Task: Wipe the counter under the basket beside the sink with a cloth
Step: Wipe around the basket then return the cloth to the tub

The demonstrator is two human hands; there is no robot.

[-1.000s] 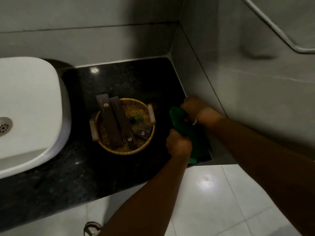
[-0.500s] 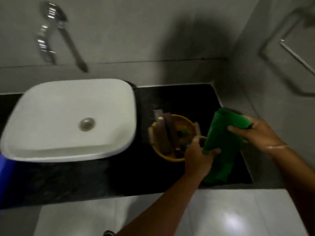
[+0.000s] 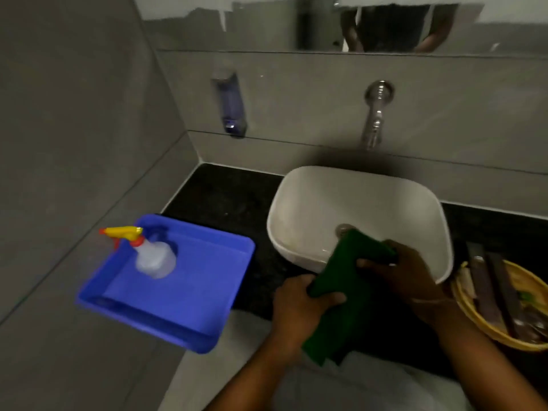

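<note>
A green cloth (image 3: pixel 344 295) hangs in front of the white sink (image 3: pixel 355 209), held by both hands. My left hand (image 3: pixel 299 304) grips its lower left part. My right hand (image 3: pixel 406 274) grips its upper edge, over the sink's front rim. The woven basket (image 3: pixel 504 330) with dark boxes in it stands on the black counter (image 3: pixel 225 200) at the right edge of the view, right of my right forearm.
A blue tray (image 3: pixel 189 292) sits on the counter's left end with a spray bottle (image 3: pixel 151 253) in it. A wall tap (image 3: pixel 375 114) juts over the sink, and a soap dispenser (image 3: pixel 229 105) hangs on the wall to its left.
The view swung left from the basket corner to the sink and blue tray. Both hands carried the green cloth leftward, from beside the basket to the sink's front.
</note>
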